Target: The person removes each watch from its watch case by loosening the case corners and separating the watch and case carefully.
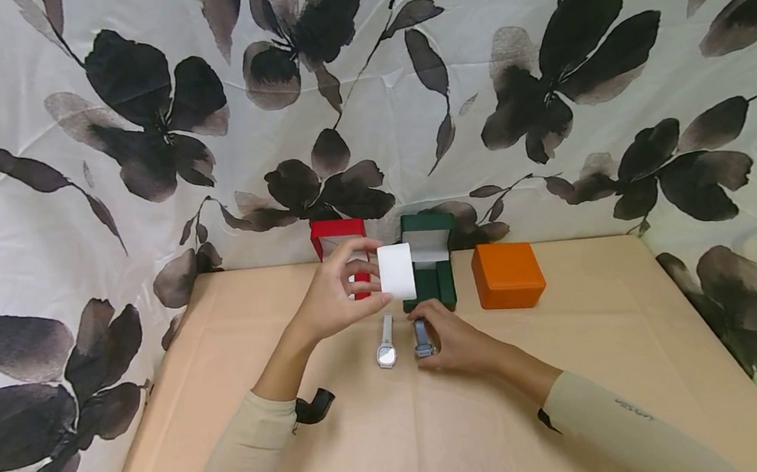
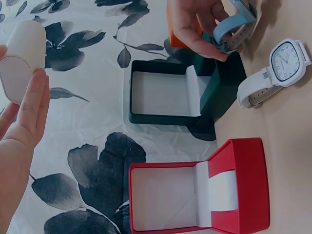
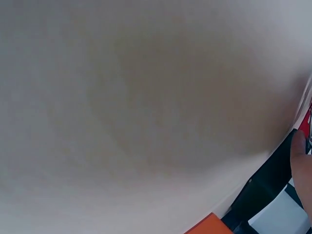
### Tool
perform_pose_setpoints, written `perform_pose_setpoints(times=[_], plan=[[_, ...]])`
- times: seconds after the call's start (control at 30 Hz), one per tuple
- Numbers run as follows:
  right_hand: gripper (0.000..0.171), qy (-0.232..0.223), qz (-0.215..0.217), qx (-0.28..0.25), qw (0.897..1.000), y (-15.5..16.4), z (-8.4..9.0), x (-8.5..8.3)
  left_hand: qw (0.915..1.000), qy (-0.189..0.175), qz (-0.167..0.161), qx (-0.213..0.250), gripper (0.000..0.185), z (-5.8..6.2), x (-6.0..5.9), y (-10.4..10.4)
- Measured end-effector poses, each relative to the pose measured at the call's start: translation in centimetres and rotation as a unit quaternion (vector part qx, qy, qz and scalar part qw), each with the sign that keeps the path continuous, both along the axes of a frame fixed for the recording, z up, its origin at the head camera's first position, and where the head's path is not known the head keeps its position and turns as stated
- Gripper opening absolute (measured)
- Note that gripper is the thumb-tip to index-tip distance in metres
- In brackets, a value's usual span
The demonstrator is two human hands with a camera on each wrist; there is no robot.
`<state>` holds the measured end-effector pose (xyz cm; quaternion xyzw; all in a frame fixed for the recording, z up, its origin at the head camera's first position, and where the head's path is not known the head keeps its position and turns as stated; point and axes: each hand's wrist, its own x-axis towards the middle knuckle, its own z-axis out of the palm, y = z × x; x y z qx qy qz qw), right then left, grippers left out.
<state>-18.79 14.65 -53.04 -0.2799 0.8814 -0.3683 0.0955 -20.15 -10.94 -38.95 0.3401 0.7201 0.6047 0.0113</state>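
My left hand (image 1: 329, 296) holds up a white watch cushion (image 1: 396, 272) between thumb and fingers, in front of the open boxes. In the left wrist view, the cushion (image 2: 30, 41) shows a rounded, flat end. Low over the table, my right hand (image 1: 460, 341) grips a blue-strapped watch (image 1: 422, 339); its strap (image 2: 233, 25) looks looped. Between the hands lies a white watch (image 1: 386, 354), face up on the table. Just beyond my right hand stands a green watch box (image 1: 451, 259) with its lid raised. Only a sliver of the right hand (image 3: 302, 170) enters the right wrist view.
Behind my left hand is an open red watch box (image 1: 337, 227), with a white cushion (image 2: 223, 191) inside it. A closed orange box (image 1: 509, 276) stands right of the green one. Floral cloth (image 1: 453, 159) hangs along the back edge of the beige table (image 1: 569, 339).
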Motion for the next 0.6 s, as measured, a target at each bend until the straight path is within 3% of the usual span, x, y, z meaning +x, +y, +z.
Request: perform_pose_setpoints(times=[0.23,0.6], plan=[[0.076,-0.020,0.002,0.013,1.000,-0.11,-0.46,-0.27,1.0000,-0.001,0.001,-0.001,0.068,-0.26,-0.09,-0.03],[0.075,-0.008,-0.009,0.033,0.999,-0.29,-0.69,-0.29,1.0000,-0.003,-0.001,0.008,0.068,-0.19,-0.19,-0.14]])
